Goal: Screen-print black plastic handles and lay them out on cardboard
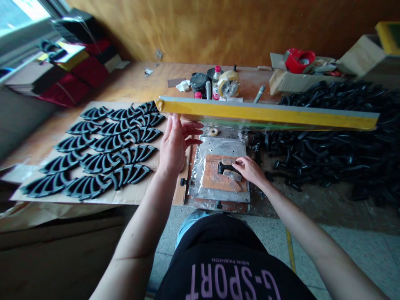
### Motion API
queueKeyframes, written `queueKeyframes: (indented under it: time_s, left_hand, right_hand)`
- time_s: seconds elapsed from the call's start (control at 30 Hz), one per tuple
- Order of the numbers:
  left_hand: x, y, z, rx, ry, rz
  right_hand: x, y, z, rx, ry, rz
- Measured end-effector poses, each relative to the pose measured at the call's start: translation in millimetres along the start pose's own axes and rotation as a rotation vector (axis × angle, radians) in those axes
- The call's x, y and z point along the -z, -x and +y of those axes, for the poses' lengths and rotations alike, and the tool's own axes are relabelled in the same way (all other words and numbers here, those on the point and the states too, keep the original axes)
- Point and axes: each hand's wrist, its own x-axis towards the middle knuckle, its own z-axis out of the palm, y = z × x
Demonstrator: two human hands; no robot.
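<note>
My left hand (pixel 175 143) is raised with fingers spread, its fingertips under the left end of a lifted yellow-edged screen frame (pixel 268 112). My right hand (pixel 248 168) pinches a black curved plastic piece (pixel 225 167) lying on a brown block on the grey metal plate (pixel 218 148) beneath the frame. The plate is wrapped in clear film.
Rows of black curved pieces (pixel 106 154) lie on cardboard (pixel 131 195) at the left. A large heap of the same pieces (pixel 331 133) fills the right. Jars, a bottle (pixel 216 83), tape rolls (pixel 229 82) and boxes stand behind the frame.
</note>
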Motion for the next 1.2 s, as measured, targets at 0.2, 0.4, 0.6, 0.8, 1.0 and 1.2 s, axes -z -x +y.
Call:
queueKeyframes:
  time_s: [0.2,0.4,0.6,0.8,1.0,1.2]
  left_hand:
    - [-3.0,-0.7,-1.2,-0.014,-0.003,0.013]
    - [-1.6,-1.4,-2.3,-0.024,-0.026,0.013]
    - [-3.2,-0.7,2.2,-0.086,-0.109,0.110]
    - [-0.1,4.5,-3.4,-0.146,-0.150,0.171]
    - [13.6,17.3,-32.3,-0.005,-0.229,0.258]
    - [37.9,42.7,-65.7,0.210,-0.486,0.411]
  right_hand:
    - [0.1,-0.2,1.0,0.019,0.015,-0.025]
    - [0.8,1.8,2.0,0.044,0.002,-0.027]
    - [3.6,-0.2,7.8,0.056,-0.095,-0.055]
    - [18.8,-7.6,23.1,0.022,-0.229,-0.065]
    - [46.8,-36.2,69.1,-0.048,-0.189,0.043]
    - [72.7,-105.9,118.7,-0.094,-0.075,0.124]
